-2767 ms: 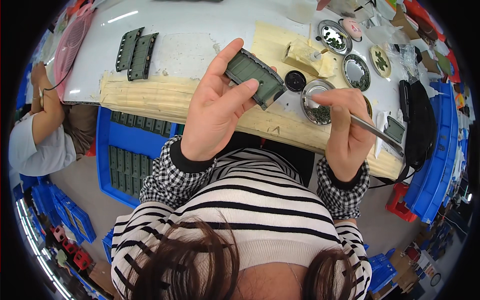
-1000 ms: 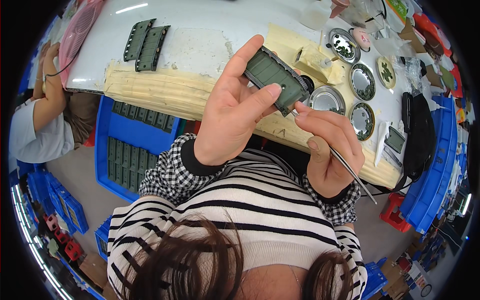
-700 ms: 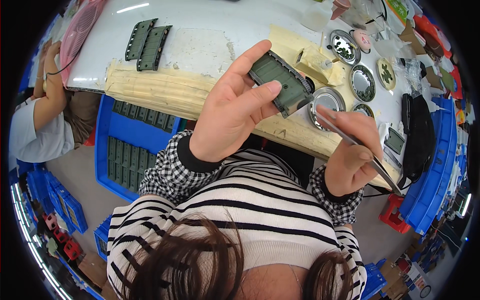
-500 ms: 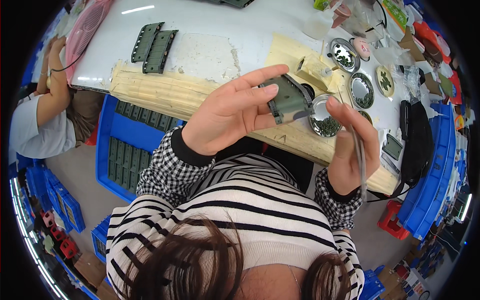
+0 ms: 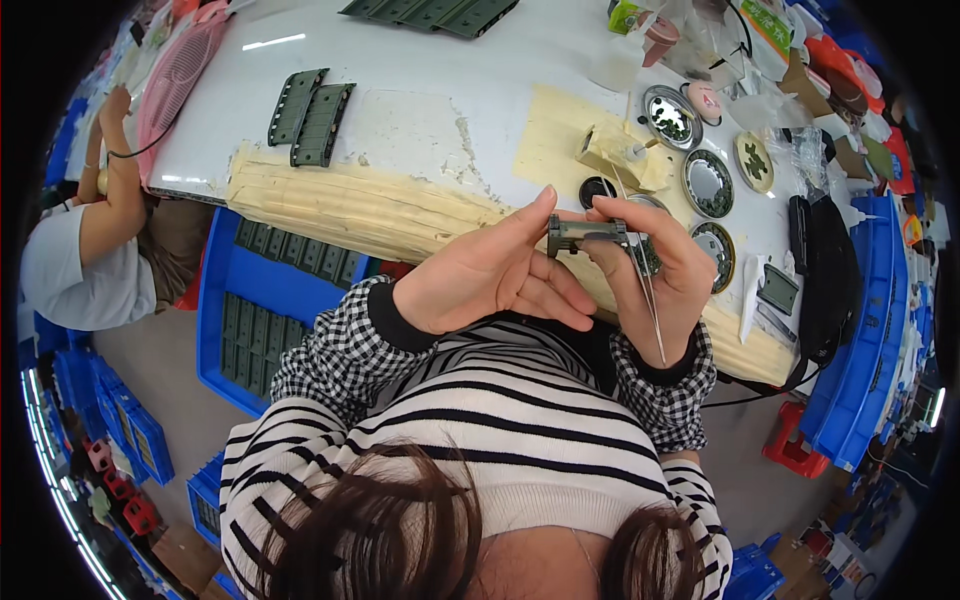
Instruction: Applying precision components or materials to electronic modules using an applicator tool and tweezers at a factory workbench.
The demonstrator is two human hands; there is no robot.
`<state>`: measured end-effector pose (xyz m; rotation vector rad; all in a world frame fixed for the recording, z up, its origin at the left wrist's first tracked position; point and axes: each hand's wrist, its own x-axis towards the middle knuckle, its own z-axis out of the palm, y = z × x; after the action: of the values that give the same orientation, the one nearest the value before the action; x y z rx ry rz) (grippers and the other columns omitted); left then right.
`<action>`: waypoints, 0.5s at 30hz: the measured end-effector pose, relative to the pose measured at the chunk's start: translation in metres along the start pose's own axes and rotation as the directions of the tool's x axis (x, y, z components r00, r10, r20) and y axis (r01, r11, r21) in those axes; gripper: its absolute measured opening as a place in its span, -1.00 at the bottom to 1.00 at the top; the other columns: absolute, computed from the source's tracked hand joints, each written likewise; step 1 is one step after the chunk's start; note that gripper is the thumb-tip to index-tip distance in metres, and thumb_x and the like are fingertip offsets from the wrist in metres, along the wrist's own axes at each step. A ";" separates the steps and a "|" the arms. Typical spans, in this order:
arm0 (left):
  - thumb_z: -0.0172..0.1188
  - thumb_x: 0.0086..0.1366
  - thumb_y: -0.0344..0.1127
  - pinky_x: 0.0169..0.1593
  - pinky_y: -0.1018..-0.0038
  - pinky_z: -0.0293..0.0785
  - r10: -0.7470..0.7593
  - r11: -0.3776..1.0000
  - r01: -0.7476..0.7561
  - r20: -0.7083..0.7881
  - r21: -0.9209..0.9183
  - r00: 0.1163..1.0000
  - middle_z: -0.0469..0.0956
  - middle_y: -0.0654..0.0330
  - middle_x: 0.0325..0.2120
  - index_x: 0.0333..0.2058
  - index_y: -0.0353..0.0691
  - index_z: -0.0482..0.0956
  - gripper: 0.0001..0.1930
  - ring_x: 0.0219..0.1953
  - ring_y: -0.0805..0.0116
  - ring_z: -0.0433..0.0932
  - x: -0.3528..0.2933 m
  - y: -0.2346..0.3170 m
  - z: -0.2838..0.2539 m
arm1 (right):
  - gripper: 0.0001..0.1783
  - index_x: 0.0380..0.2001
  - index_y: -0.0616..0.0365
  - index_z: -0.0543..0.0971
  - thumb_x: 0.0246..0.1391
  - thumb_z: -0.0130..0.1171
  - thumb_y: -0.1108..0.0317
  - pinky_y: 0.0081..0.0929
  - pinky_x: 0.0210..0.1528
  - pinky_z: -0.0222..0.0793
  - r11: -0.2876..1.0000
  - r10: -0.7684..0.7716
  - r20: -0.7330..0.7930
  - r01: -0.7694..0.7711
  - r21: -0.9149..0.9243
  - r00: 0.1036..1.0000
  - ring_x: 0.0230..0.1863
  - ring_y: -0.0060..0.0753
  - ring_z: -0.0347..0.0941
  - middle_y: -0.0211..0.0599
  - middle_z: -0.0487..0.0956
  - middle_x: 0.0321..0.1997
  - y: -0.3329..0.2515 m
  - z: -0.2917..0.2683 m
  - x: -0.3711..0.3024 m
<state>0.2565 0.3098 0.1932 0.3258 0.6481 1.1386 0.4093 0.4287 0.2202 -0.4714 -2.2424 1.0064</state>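
Observation:
A dark green moulded plastic piece (image 5: 588,231), seen nearly edge-on, is pinched between the thumb and fingers of my right hand (image 5: 668,275). That same hand also keeps a pair of metal tweezers (image 5: 647,290), its long prongs slanting down across the palm. My left hand (image 5: 485,268) is open beside the piece's left end, fingers stretched out; whether a fingertip touches the piece I cannot tell. Just beyond my hands lie a small black round cap (image 5: 596,191) and a wrapped, pale yellow block (image 5: 622,158). Round metal dishes (image 5: 708,184) of tiny green parts sit to the right.
Two green panels (image 5: 322,124) lie on the white table (image 5: 400,115), with more (image 5: 440,14) at the far edge. Yellowish padding (image 5: 350,200) covers the near edge. A blue crate (image 5: 208,330) holding green pieces is below left. Another person's arm (image 5: 122,190) is at far left.
The green piece has passed from my left hand to my right and turned edge-on. My left hand has opened, and my hands have come closer together.

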 end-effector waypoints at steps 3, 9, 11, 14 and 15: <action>-0.37 0.41 0.27 -0.05 0.41 0.53 0.009 1.000 -0.009 -0.016 0.016 1.000 0.59 -0.08 -0.29 0.12 -0.24 0.25 -0.33 -0.19 0.11 0.64 0.000 0.001 0.002 | -0.67 -0.22 0.23 0.61 -0.17 0.31 0.59 -0.53 -0.30 0.44 1.000 0.007 -0.041 -0.006 0.024 0.999 -0.37 -0.33 0.56 -0.20 0.63 -0.37 0.003 0.003 -0.002; -0.51 0.40 0.29 0.06 0.26 0.48 0.001 0.996 0.004 -0.060 0.087 0.998 0.58 -0.14 -0.27 0.16 -0.31 0.22 -0.24 -0.15 0.01 0.62 -0.002 0.005 0.007 | -0.68 -0.23 0.24 0.61 -0.17 0.30 0.61 -0.54 -0.31 0.44 0.999 0.028 -0.055 -0.026 0.035 0.998 -0.38 -0.36 0.56 -0.21 0.63 -0.36 0.001 0.005 -0.003; -0.49 0.42 0.27 0.08 0.23 0.47 0.035 0.998 -0.033 -0.046 0.045 0.998 0.56 -0.13 -0.20 0.18 -0.28 0.20 -0.27 -0.10 0.02 0.60 -0.001 0.002 0.006 | -0.69 -0.24 0.24 0.61 -0.17 0.29 0.62 -0.53 -0.30 0.44 0.999 0.027 -0.060 -0.024 0.044 0.998 -0.37 -0.34 0.56 -0.20 0.63 -0.35 0.002 0.005 -0.003; -0.43 0.45 0.19 0.13 0.19 0.44 0.151 0.980 -0.154 -0.031 -0.126 0.988 0.48 -0.10 -0.04 0.23 -0.21 0.16 -0.35 0.01 0.04 0.53 0.001 -0.003 0.013 | -0.65 -0.24 0.23 0.62 -0.22 0.28 0.63 -0.44 -0.25 0.47 0.999 0.006 -0.119 -0.001 0.047 0.993 -0.31 -0.23 0.57 -0.18 0.63 -0.35 0.002 0.005 -0.005; -0.41 0.46 0.15 0.15 0.18 0.43 0.201 0.955 -0.204 -0.035 -0.213 0.979 0.44 -0.09 0.02 0.25 -0.18 0.14 -0.39 0.05 0.05 0.49 0.002 -0.005 0.018 | -0.63 -0.23 0.23 0.62 -0.24 0.28 0.64 -0.41 -0.21 0.47 0.996 -0.083 -0.123 0.079 -0.037 0.989 -0.29 -0.19 0.57 -0.17 0.63 -0.34 0.002 0.004 -0.004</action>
<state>0.2716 0.3110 0.2039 0.2023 0.5040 1.3963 0.4094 0.4261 0.2148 -0.4410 -2.1512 0.8767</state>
